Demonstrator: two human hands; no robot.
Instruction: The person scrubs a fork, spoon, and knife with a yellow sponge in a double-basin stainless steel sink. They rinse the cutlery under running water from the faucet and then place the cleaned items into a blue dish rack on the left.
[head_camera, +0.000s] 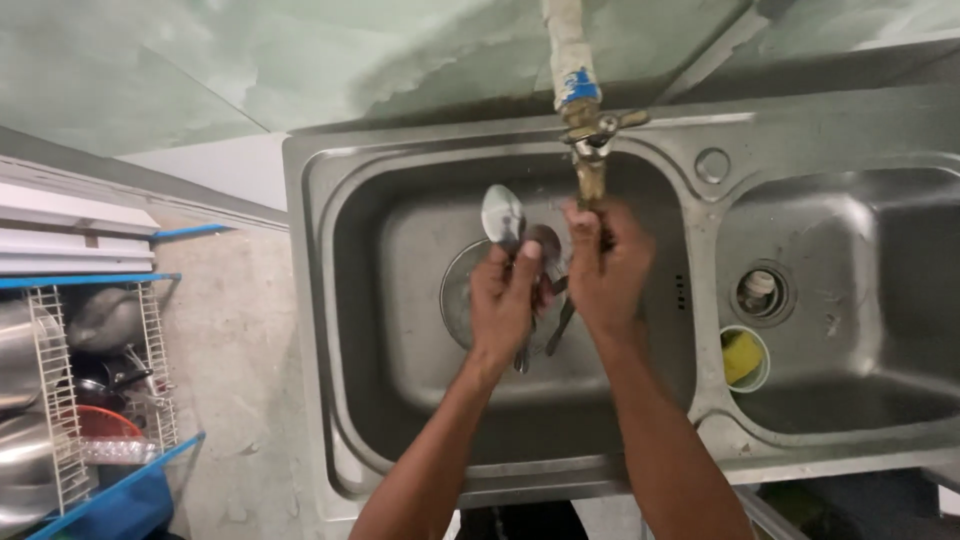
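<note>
My left hand (505, 300) grips a bundle of metal spoons (503, 215) over the left basin of a steel double sink (400, 440), the spoon bowls pointing up and the handles sticking out below my fist. My right hand (607, 275) is beside it, fingers closed around the spoons' dark parts just under the brass tap (590, 150). Both hands are over the round drain (460, 295). I cannot see whether water runs.
The right basin (860, 300) has its own drain (762, 292). A small cup with a yellow sponge (742, 357) hangs on the divider. At the left, a white wire rack (55, 400) over a blue tray holds steel pots and bowls. Green wall behind.
</note>
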